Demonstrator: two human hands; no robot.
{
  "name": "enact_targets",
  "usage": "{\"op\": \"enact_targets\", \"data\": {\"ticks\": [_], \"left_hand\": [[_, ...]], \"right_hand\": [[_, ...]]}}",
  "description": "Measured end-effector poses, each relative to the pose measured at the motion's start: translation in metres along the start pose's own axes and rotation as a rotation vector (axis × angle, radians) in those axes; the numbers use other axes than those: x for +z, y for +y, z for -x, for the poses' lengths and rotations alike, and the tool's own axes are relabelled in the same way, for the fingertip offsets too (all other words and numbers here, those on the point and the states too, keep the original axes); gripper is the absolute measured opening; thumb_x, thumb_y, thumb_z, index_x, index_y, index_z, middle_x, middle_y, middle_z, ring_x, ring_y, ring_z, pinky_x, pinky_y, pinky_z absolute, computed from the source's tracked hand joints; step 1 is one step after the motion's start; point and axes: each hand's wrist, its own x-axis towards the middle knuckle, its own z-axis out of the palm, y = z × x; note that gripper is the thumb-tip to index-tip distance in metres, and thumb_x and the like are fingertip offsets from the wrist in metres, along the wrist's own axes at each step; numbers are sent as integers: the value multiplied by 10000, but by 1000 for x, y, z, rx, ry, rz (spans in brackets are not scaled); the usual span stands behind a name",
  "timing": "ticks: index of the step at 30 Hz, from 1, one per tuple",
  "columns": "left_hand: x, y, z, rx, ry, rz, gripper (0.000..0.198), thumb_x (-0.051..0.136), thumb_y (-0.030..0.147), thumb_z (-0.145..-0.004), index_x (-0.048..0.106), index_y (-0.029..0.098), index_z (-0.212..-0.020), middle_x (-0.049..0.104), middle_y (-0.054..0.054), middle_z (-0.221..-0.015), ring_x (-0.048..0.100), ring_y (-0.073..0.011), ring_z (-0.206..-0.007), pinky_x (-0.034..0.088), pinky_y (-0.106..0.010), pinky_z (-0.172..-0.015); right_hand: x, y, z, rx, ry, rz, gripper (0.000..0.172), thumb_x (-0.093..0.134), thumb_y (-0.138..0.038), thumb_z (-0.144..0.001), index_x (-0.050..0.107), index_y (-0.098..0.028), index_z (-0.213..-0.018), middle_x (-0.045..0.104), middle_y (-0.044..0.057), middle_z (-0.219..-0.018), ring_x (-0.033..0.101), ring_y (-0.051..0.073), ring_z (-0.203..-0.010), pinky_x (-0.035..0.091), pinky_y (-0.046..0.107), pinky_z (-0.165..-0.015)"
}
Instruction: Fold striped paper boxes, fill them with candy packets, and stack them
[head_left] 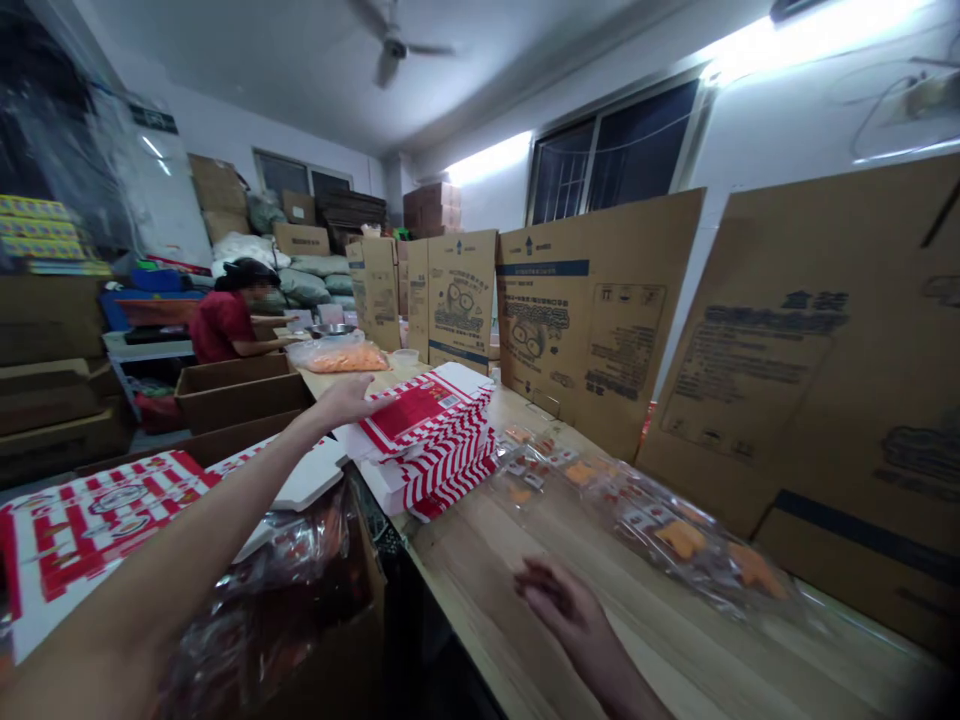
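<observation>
Head view, and the left hand (351, 400) is stretched well out onto the stack of flat red-and-white striped cardboard cartons (431, 440), which sits at the far left end of the pale wooden worktop (487, 570). The fingers lie flat on the top carton's left edge, palm down. No clamp is showing, and I can't tell whether the thumb hooks underneath. The stack is fanned and sliding to the right, so that flat palm reads as a steadying touch.

The right hand (559, 600) is down low on the near worktop with its fingers loosely curled. It grips nothing and is well apart from the left, more parked than working.

Just right of it, a row of clear plastic packets with orange pieces inside (675, 540) runs along the worktop from beside the stack toward the near right. They lie flat in a line, within easy reach I'd say.

Behind them, large flattened brown cardboard boxes (592, 320) stand on edge along the far right side, probably so they take up little of the surface.

Near left, more red-and-white printed flat sheets (97, 520) lie over crinkled clear plastic wrap (285, 590).

Far left, a person in a red shirt (223, 325) sits by a clear bag of orange pieces (341, 357) and a metal bowl (334, 329).
</observation>
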Motion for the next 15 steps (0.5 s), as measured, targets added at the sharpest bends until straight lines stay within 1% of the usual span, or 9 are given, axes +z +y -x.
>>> {"op": "enact_targets", "data": {"ticks": [1,2,3,4,5,7,9,11,15], "left_hand": [[6,-7,-16,-35,-51,10,699,470,658,-762,609,90,-1145,608,-210,-1260,555,-349,-1169,424,-375,-951],[13,-13,-28,-54,-97,21,725,461,702,-739,635,94,-1092,641,-205,-1210,594,-346,-1108,453,-364,-899],[18,-17,-36,-58,-129,29,743,452,746,-714,658,104,-1028,675,-192,-1144,630,-338,-1032,475,-353,-839],[23,-19,-42,-59,-156,37,756,445,783,-689,671,120,-974,698,-175,-1091,650,-323,-968,485,-338,-788],[27,-20,-45,-56,-178,44,762,444,808,-667,674,134,-938,708,-159,-1060,659,-307,-925,487,-325,-749],[30,-20,-47,-42,-199,50,760,445,831,-645,670,151,-901,713,-144,-1035,658,-287,-887,479,-310,-709],[30,-18,-46,-23,-212,47,748,452,836,-634,664,155,-860,714,-144,-999,653,-286,-870,470,-312,-700],[28,-16,-44,-6,-227,46,739,457,840,-626,659,157,-821,714,-143,-962,648,-293,-865,465,-316,-698],[28,-13,-38,1,-232,68,747,471,833,-625,654,156,-882,701,-144,-1023,643,-297,-910,469,-315,-713]], "right_hand": [[16,-16,-33,42,-80,-183,557,711,-626,-702,641,-222,-1080,708,102,-1004,679,285,-946,554,419,-833],[33,-33,-65,82,-111,-314,571,719,-627,-697,618,-215,-1080,707,94,-1003,684,257,-913,554,379,-794],[48,-50,-94,136,-140,-421,545,735,-619,-688,612,-210,-1026,705,80,-986,687,227,-873,551,328,-733],[63,-66,-120,205,-163,-509,514,754,-609,-670,603,-201,-945,702,65,-924,688,203,-805,539,286,-660],[76,-80,-143,281,-178,-559,495,763,-607,-659,586,-193,-866,691,48,-833,678,186,-719,522,265,-595],[96,-99,-179,364,-163,-566,461,731,-606,-703,573,-187,-814,654,22,-708,635,161,-594,502,261,-531],[110,-109,-203,407,-99,-524,422,714,-579,-740,577,-188,-817,619,1,-622,587,154,-508,494,278,-497],[121,-110,-217,425,-32,-502,367,734,-510,-750,586,-189,-847,609,-10,-586,562,155,-468,491,289,-481],[133,-105,-224,405,16,-559,283,729,-374,-775,602,-183,-942,664,12,-641,604,168,-515,509,283,-500]]}}
